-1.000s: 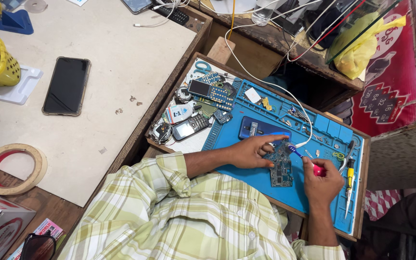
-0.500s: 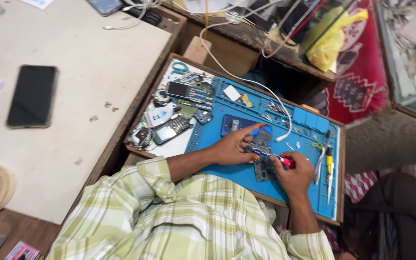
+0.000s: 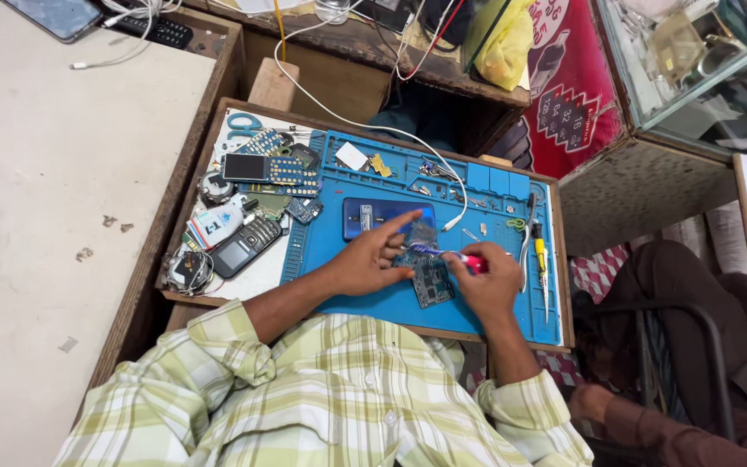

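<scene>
A blue work mat covered the small wooden surface, with old phones piled at one end; the left hand pressed flat, fingers spread, on a green circuit board; the right hand was closed around a red-handled tool; a slip could scratch the board or flick tiny parts away.

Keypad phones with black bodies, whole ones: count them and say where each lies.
2. One black keypad phone lies at the wooden tray's left side, beside the blue silicone work mat. Another black keypad phone lies on the table's far edge. Loose parts may hide more.
</scene>
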A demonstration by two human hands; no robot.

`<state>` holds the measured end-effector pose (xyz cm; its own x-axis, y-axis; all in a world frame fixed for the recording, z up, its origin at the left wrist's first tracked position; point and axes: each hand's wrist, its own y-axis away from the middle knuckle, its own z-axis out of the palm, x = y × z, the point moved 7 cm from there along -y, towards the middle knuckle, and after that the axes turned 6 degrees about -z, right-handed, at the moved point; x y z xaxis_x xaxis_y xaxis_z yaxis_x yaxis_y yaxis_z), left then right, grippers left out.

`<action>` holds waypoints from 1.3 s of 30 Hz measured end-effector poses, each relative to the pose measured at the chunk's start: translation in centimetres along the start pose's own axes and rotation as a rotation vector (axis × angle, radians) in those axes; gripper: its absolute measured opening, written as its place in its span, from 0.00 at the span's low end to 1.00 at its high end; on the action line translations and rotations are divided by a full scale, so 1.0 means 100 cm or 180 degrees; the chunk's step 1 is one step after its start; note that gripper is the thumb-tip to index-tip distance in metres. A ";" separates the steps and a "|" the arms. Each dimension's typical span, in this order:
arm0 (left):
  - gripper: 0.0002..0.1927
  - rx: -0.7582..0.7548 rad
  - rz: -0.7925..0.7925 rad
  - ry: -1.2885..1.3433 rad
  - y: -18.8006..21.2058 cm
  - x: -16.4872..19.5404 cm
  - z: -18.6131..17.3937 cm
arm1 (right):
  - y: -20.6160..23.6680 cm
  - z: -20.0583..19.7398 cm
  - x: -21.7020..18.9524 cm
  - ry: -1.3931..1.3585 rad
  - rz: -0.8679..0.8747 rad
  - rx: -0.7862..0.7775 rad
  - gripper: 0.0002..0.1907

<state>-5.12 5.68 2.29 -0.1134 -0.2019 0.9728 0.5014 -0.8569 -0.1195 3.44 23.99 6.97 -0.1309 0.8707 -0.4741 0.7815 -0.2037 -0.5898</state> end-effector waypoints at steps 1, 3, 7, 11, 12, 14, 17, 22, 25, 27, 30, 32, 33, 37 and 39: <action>0.50 0.0084 -0.0007 -0.0081 0.001 -0.001 -0.002 | 0.002 0.002 -0.007 0.0085 -0.0236 -0.0053 0.16; 0.51 0.0234 -0.0032 -0.0228 0.001 -0.005 -0.005 | 0.007 0.006 -0.015 0.0151 -0.0535 -0.0125 0.16; 0.52 0.0271 -0.0132 -0.0275 0.002 -0.017 -0.004 | 0.011 -0.001 -0.001 0.0239 -0.0339 -0.0059 0.16; 0.47 0.0148 -0.0156 -0.0281 0.001 -0.015 -0.001 | 0.007 -0.008 0.016 0.0020 0.0277 0.0078 0.16; 0.47 0.0146 -0.0191 -0.0371 0.002 -0.013 0.000 | 0.006 -0.008 0.014 0.0017 0.0275 0.0042 0.15; 0.45 0.0144 -0.0002 -0.0388 0.001 -0.003 0.001 | 0.002 -0.005 0.007 -0.0021 0.0215 -0.0002 0.15; 0.43 0.0203 0.0093 -0.0265 0.001 0.004 -0.003 | 0.001 0.002 -0.019 0.0086 -0.0555 -0.0198 0.16; 0.42 0.0329 0.0016 -0.0480 0.002 -0.001 -0.009 | 0.004 0.002 -0.011 0.0119 -0.0420 -0.0144 0.16; 0.42 0.0336 -0.0024 -0.0393 0.000 -0.002 -0.008 | 0.000 -0.002 0.007 -0.0028 0.0059 -0.0023 0.15; 0.41 0.0404 -0.0061 -0.0363 0.000 -0.003 -0.008 | -0.001 -0.002 0.013 -0.0082 0.0229 -0.0001 0.15; 0.37 0.0300 0.0092 -0.0155 0.001 0.000 -0.007 | 0.002 0.003 0.010 -0.0021 0.0108 -0.0127 0.15; 0.37 0.0300 0.0061 -0.0329 0.003 -0.002 -0.008 | 0.004 0.006 0.003 0.0063 -0.0193 -0.0233 0.15; 0.37 0.0291 0.0061 -0.0422 0.003 -0.003 -0.008 | 0.005 0.007 0.001 0.0066 -0.0236 -0.0236 0.15; 0.37 0.0174 0.0091 -0.0216 0.002 -0.005 -0.005 | 0.007 0.005 0.000 0.0044 -0.0298 -0.0240 0.17; 0.38 0.0177 0.0133 -0.0328 0.003 -0.002 -0.004 | 0.007 0.005 0.000 0.0019 -0.0277 -0.0243 0.17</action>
<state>-5.30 5.26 1.97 -0.0040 -0.1848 0.9828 0.5510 -0.8206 -0.1520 3.65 23.62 6.25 -0.1968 0.8863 -0.4192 0.8116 -0.0926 -0.5769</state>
